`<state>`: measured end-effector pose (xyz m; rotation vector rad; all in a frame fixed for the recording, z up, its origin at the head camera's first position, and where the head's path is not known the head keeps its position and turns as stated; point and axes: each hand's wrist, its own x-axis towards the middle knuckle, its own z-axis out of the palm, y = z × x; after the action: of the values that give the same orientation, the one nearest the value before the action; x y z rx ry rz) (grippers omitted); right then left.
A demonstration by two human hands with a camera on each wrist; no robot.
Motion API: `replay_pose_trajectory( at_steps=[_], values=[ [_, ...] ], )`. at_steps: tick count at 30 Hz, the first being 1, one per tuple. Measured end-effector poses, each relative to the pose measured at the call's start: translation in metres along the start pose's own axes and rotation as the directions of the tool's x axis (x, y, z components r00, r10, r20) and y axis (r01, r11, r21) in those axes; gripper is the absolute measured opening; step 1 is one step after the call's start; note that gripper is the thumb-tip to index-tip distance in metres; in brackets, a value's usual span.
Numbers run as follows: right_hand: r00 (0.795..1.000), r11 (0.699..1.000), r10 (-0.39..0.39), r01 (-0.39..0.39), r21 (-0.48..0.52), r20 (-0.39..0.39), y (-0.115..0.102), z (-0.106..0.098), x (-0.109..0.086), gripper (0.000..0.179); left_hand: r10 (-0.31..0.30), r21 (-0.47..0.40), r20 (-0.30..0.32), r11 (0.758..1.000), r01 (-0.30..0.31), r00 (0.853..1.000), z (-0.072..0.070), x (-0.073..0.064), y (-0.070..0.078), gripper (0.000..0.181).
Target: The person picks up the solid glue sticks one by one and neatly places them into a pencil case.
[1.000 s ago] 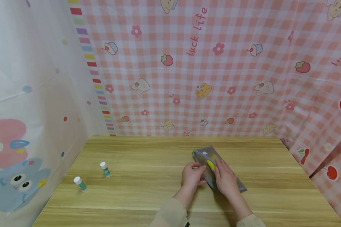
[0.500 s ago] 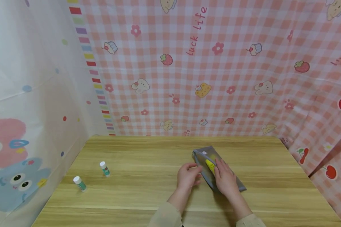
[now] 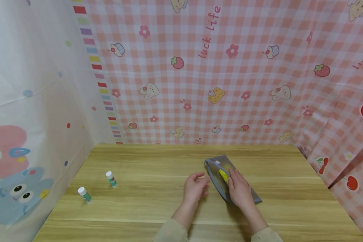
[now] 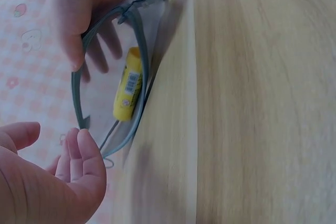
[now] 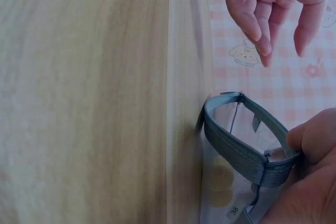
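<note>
A grey zip pouch (image 3: 216,181) of see-through mesh lies slantwise right of centre on the table, its mouth spread wide. Inside it rests a yellow tube (image 4: 127,87) with a barcode label, like a glue stick. My right hand (image 3: 240,191) pinches the pouch's upper rim between thumb and fingers, lifting that edge. Bare and holding nothing, my left hand (image 3: 194,189) hovers left of the mouth with its fingers loosely bent. In the right wrist view, yellow round shapes (image 5: 220,178) show through the mesh near a small "38" tag (image 5: 234,211).
Two glue sticks with white caps and green labels stand on the left of the table, one nearer (image 3: 85,195) and one farther back (image 3: 111,179). A pink checked cloth (image 3: 169,80) hangs behind the wooden table (image 3: 145,211), and a white printed cloth (image 3: 54,101) hangs at left.
My left hand has drawn away to the left from the pouch's rim. My right hand keeps its hold on the rim, and the pouch stays in place with its mouth a bit wider.
</note>
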<state>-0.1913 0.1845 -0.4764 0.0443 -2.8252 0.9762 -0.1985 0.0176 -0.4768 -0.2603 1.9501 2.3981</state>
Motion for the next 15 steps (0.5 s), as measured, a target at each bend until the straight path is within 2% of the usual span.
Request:
replay_pose_trajectory(
  at_steps=[8,15],
  values=[
    [1.0,1.0,-0.004,0.004,-0.006,-0.01,-0.001,0.0,0.0,0.044,0.079,0.025,-0.014,0.997,-0.079,0.997,-0.015,0.0,0.006,0.04],
    [1.0,1.0,0.002,-0.002,-0.003,-0.003,0.0,0.0,0.0,0.045,0.194,0.149,-0.064,0.972,-0.183,0.979,-0.033,0.0,0.01,0.04]
  ],
)
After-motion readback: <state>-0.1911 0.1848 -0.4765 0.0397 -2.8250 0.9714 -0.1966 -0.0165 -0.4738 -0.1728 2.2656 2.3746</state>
